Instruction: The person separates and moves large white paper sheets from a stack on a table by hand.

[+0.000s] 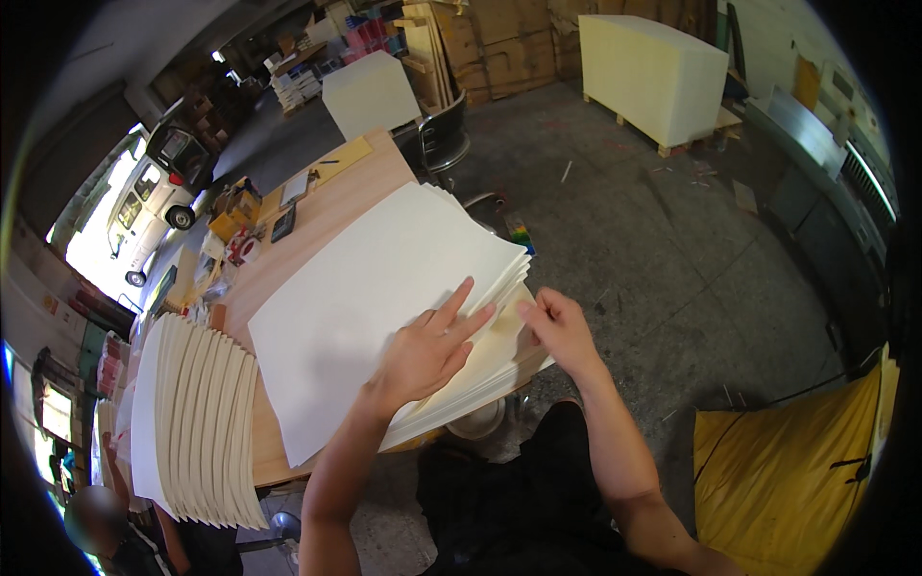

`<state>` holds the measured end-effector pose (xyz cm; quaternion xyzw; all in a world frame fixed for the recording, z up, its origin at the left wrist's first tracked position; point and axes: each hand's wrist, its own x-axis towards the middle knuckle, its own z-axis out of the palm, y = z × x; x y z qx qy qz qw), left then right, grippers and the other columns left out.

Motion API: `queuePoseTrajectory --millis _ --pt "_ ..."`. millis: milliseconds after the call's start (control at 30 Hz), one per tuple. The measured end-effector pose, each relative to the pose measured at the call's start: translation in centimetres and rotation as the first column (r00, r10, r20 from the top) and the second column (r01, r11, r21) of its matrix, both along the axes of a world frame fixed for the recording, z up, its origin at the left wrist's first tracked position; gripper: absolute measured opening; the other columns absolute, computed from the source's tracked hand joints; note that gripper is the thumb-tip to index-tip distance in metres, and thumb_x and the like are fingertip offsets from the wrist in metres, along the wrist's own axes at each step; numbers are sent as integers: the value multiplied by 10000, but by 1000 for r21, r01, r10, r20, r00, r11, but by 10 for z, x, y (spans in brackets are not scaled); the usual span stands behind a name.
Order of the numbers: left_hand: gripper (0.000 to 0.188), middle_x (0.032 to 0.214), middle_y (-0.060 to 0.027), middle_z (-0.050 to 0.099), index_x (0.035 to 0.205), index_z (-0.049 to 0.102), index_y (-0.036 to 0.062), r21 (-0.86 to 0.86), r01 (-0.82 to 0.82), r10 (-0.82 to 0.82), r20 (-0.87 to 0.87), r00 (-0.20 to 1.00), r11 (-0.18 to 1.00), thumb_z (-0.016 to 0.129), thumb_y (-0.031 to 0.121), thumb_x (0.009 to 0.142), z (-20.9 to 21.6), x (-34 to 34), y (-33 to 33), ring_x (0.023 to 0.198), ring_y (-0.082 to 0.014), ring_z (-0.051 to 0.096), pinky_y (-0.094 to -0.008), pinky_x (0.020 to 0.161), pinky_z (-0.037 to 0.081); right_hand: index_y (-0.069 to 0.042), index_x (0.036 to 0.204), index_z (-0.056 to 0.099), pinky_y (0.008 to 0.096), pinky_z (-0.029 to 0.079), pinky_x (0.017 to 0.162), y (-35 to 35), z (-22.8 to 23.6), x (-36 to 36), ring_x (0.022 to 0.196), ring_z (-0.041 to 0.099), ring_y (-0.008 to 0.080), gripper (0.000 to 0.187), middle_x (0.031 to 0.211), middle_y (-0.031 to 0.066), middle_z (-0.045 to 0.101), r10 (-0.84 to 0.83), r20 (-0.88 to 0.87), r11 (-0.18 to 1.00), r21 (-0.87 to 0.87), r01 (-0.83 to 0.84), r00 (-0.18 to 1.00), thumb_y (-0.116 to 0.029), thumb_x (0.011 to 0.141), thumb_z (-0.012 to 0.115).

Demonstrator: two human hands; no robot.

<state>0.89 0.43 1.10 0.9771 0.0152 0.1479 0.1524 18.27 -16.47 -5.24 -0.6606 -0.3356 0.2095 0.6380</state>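
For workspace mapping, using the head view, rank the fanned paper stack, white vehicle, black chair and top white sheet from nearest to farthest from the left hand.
1. Top white sheet: under the left hand.
2. Fanned paper stack: to its left.
3. Black chair: straight ahead.
4. White vehicle: far left.

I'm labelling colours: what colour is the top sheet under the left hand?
The top sheet is white, in the head view.

This was a workshop: large white sheets (375, 250) lay stacked on a wooden table (331, 202) at centre frame, a pale block (634, 77) sat on a pallet (674, 149) at upper right, and a van (144, 213) stood by the wide, bright doorway (88, 228) at left.
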Motion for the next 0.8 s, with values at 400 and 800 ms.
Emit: queuePoseTrajectory --millis 400,800 --pt "468 1513 -119 541 1234 747 343 -10 -7 8 57 998 1000 839 455 789 -9 -4 0 1156 -337 671 -432 973 566 -126 683 558 257 395 560 7 0 6 545 560 103 376 591 -6 577 215 -532 964 250 -90 819 -266 1020 652" --pt "370 1503 -130 547 1280 739 334 34 -4 2 69 998 999 715 232 925 -11 -3 3 1061 -320 682 -417 915 581 -114 699 550 262 415 547 6 3 4 550 564 109 381 609 6 568 116 -430 992 94 -84 896 -286 1019 665"
